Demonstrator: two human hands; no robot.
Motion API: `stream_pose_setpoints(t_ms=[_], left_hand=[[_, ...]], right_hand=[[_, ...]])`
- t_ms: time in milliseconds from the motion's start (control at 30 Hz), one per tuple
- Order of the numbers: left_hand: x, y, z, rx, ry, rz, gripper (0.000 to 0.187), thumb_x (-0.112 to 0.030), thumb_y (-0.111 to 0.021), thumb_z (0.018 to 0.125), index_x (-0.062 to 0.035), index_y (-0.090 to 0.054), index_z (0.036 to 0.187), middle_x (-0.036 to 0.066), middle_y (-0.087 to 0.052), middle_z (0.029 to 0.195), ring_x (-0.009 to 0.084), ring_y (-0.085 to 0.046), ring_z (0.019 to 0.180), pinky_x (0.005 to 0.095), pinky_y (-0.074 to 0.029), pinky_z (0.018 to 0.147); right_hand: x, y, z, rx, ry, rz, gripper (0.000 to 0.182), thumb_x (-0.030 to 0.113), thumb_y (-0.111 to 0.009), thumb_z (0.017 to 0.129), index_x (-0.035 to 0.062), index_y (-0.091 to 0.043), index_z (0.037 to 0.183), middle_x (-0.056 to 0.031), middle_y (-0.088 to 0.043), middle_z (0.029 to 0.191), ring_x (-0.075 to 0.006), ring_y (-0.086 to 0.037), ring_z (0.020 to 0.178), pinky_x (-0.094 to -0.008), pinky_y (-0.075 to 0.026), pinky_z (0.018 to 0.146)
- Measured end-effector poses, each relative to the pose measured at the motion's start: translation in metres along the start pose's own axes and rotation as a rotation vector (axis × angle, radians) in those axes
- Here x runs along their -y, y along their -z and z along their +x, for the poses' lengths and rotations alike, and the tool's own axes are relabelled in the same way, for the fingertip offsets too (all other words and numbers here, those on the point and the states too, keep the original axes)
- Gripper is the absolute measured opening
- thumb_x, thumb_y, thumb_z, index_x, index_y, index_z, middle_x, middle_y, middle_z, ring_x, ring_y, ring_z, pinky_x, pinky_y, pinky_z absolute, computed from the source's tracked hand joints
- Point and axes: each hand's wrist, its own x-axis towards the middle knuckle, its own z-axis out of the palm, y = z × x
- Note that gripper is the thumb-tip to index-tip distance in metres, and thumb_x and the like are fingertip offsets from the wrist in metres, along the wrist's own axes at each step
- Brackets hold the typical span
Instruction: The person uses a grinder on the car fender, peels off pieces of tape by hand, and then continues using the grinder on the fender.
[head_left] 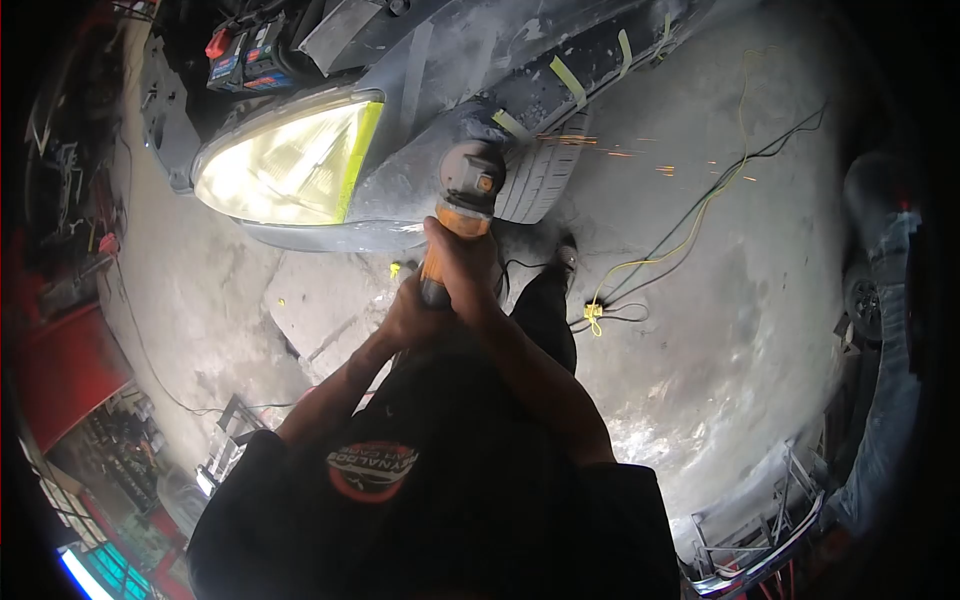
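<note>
Both hands, right hand and left hand, grip the grinder at the fender edge; open floor lies right.

A: Both arms reach forward from the chest toward twelve o'clock, forearms bare, coming together as they go.

B: The right hand sits farthest out, fingers wrapped tight, knuckles up. Its forearm slants back toward five o'clock, elbow bent near the black sleeve.

A: And the left hand is just behind it, at about seven o'clock from the right one, also clenched, the two hands touching or nearly so.

B: The left forearm runs back toward seven o'clock, elbow bent too. Wrists look straight, both grips closed. The left fingertips are hidden from view.
</note>
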Motion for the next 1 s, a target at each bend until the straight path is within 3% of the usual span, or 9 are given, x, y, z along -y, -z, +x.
stream_pose_setpoints(t_ms=[100,200,300,367,467,567,800,900,1000], left_hand=[[-0.01,0.008,0.004,0.031,0.106,-0.078,0.062,-0.015,-0.084,0.071,-0.0001,-0.055,0.125,0.013,-0.068,0.114,0.0194,-0.066,0.105,0.0367,-0.053,0.089],[0.019,-0.004,-0.007,-0.006,-0.008,-0.111,0.064,-0.013,-0.082,0.072,0.0004,-0.054,0.128,0.01,-0.067,0.114,0.0167,-0.064,0.104,0.0353,-0.053,0.09],[0.033,-0.014,-0.011,-0.05,-0.013,-0.017,0.064,-0.013,-0.079,0.074,0.0011,-0.052,0.13,0.011,-0.065,0.116,0.0162,-0.063,0.105,0.0352,-0.052,0.089],[0.029,-0.013,-0.01,-0.101,-0.05,0.081,0.065,-0.015,-0.08,0.074,0.0019,-0.051,0.129,0.012,-0.066,0.114,0.0168,-0.064,0.104,0.0358,-0.053,0.088],[-0.007,-0.009,-0.005,-0.11,0.043,0.146,0.087,-0.024,-0.088,0.068,0.0041,-0.045,0.138,0.019,-0.065,0.122,0.0304,-0.063,0.119,0.0403,-0.05,0.098],[0.01,-0.013,-0.009,-0.172,-0.024,0.196,0.089,-0.024,-0.087,0.069,0.0052,-0.042,0.14,0.022,-0.065,0.123,0.0314,-0.063,0.121,0.0408,-0.051,0.096],[-0.018,-0.021,-0.006,-0.128,0.031,0.181,0.082,-0.025,-0.087,0.07,0.0041,-0.047,0.135,0.023,-0.066,0.12,0.0298,-0.065,0.116,0.0404,-0.053,0.093],[0.001,-0.025,-0.01,-0.178,0.011,0.275,0.069,-0.019,-0.084,0.075,0.0036,-0.05,0.131,0.015,-0.066,0.116,0.0219,-0.065,0.107,0.0374,-0.053,0.089],[-0.001,-0.027,-0.01,-0.166,0.01,0.272,0.069,-0.017,-0.083,0.076,0.0034,-0.049,0.132,0.014,-0.066,0.114,0.0203,-0.065,0.104,0.0367,-0.053,0.088]], right_hand=[[0.011,-0.007,0.003,0.016,0.066,-0.065,0.028,0.018,-0.078,0.084,0.0001,-0.064,0.1,-0.0049,-0.067,0.082,-0.0125,-0.065,0.066,-0.0292,-0.053,0.059],[-0.015,0.003,-0.006,-0.006,-0.059,-0.07,0.027,0.018,-0.077,0.085,0.0002,-0.064,0.101,-0.0057,-0.067,0.082,-0.0135,-0.066,0.066,-0.0299,-0.055,0.062],[-0.017,0.015,-0.015,0.05,-0.21,0.143,0.027,0.021,-0.078,0.086,-0.0012,-0.066,0.097,-0.0059,-0.069,0.083,-0.015,-0.068,0.071,-0.0306,-0.055,0.065],[-0.007,0.014,-0.014,0.087,-0.164,0.291,0.024,0.019,-0.076,0.088,-0.0014,-0.066,0.096,-0.0058,-0.068,0.081,-0.0143,-0.067,0.069,-0.0295,-0.055,0.063],[0.004,0.013,-0.01,0.143,-0.153,0.353,0.022,0.017,-0.075,0.089,-0.0015,-0.065,0.096,-0.0056,-0.067,0.079,-0.0139,-0.066,0.066,-0.0292,-0.055,0.062],[0.002,0.016,-0.009,0.196,-0.206,0.341,0.024,0.016,-0.07,0.091,-0.0024,-0.062,0.105,-0.0092,-0.066,0.082,-0.0177,-0.068,0.071,-0.033,-0.058,0.067],[0.0,0.027,-0.005,0.178,-0.153,0.399,0.023,0.016,-0.069,0.093,-0.0022,-0.062,0.105,-0.0088,-0.066,0.082,-0.0171,-0.068,0.07,-0.0318,-0.057,0.066],[0.0,0.032,-0.011,0.216,-0.227,0.379,0.023,0.017,-0.069,0.092,-0.0022,-0.064,0.104,-0.0082,-0.066,0.082,-0.0165,-0.068,0.07,-0.0315,-0.057,0.066],[0.008,0.032,-0.009,0.202,-0.2,0.362,0.022,0.017,-0.071,0.091,-0.0024,-0.065,0.099,-0.0076,-0.067,0.083,-0.0151,-0.067,0.07,-0.0309,-0.057,0.066]])
